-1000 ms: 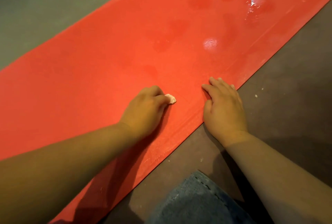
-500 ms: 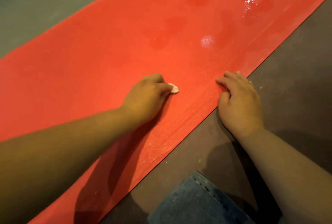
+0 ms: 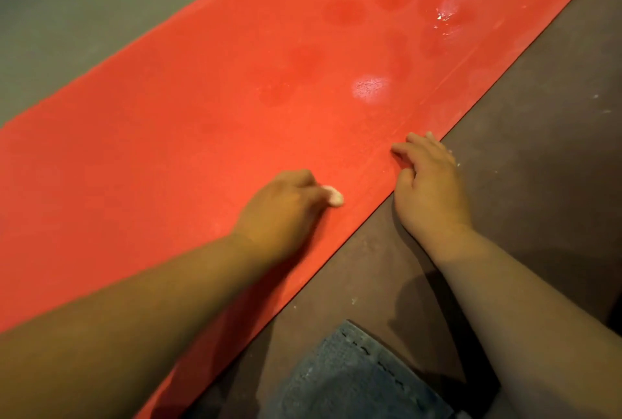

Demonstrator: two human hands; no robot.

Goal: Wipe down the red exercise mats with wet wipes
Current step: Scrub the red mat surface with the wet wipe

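Observation:
A long red exercise mat [image 3: 188, 122] lies diagonally across the floor, with darker damp patches and shiny wet spots toward its far end. My left hand [image 3: 286, 210] rests on the mat near its right edge, fingers curled round a small balled-up white wet wipe [image 3: 333, 197] that sticks out past the knuckles and touches the mat. My right hand [image 3: 429, 183] lies flat across the mat's right edge, with straight fingers on the red surface and its palm over the floor.
Dark brown floor [image 3: 538, 183] with small white crumbs runs along the mat's right side; grey-green floor [image 3: 67, 8] lies to the left. My denim-clad knee [image 3: 356, 375] is at the bottom, close to the mat's edge.
My left hand with the wipe has slid toward the mat's right edge. The right hand has shifted slightly left along the edge. The view has tilted a little.

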